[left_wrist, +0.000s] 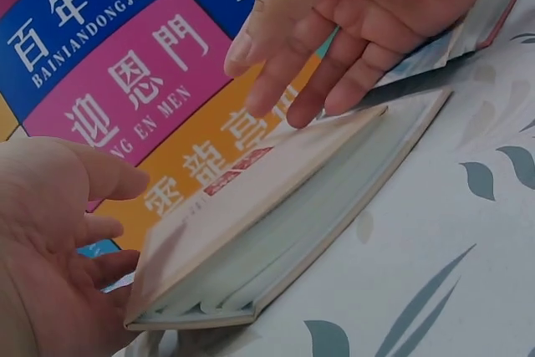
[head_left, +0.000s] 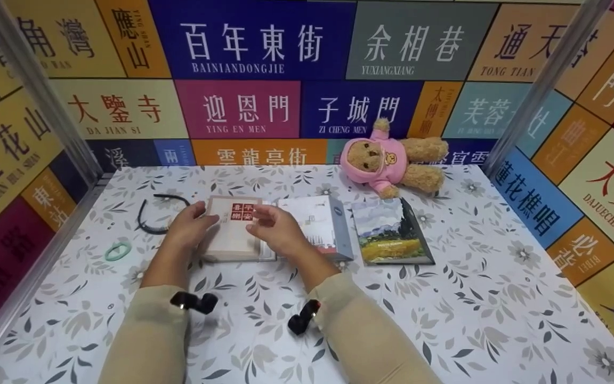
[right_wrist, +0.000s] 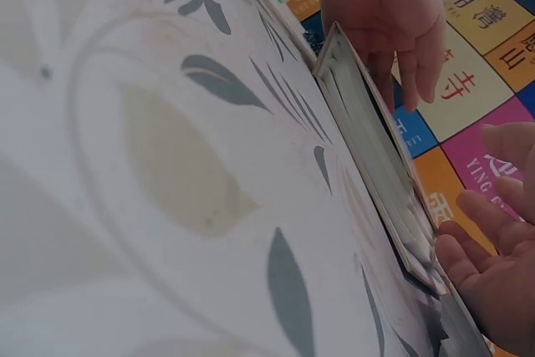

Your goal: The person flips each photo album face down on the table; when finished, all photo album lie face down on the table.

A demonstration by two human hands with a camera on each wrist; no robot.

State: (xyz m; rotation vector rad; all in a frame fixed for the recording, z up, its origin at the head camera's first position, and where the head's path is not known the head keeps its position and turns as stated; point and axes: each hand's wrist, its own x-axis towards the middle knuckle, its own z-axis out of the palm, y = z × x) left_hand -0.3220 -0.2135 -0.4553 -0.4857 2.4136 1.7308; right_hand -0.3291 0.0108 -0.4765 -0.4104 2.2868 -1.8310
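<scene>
A beige book (head_left: pixel 232 234) with a red seal on its cover lies flat on the flowered tablecloth (head_left: pixel 445 309). My left hand (head_left: pixel 188 225) is at its left edge, fingers relaxed and the thumb over the cover. My right hand (head_left: pixel 272 228) is over its right side with the fingers loosely extended. In the left wrist view the left hand (left_wrist: pixel 63 240) sits beside the book's (left_wrist: pixel 276 215) near corner and the right hand's (left_wrist: pixel 351 31) fingertips reach the cover's far edge. The right wrist view shows the book's page edge (right_wrist: pixel 376 156) between the left hand (right_wrist: pixel 393 14) and the right hand (right_wrist: pixel 493 269).
A white and grey book (head_left: pixel 320 221) lies right of the beige one, then a book with a landscape cover (head_left: pixel 392 237). A teddy bear in pink (head_left: pixel 392 160) lies at the back. A black hairband (head_left: pixel 152 213) and a green ring (head_left: pixel 118 250) lie at the left. Signboard walls close three sides.
</scene>
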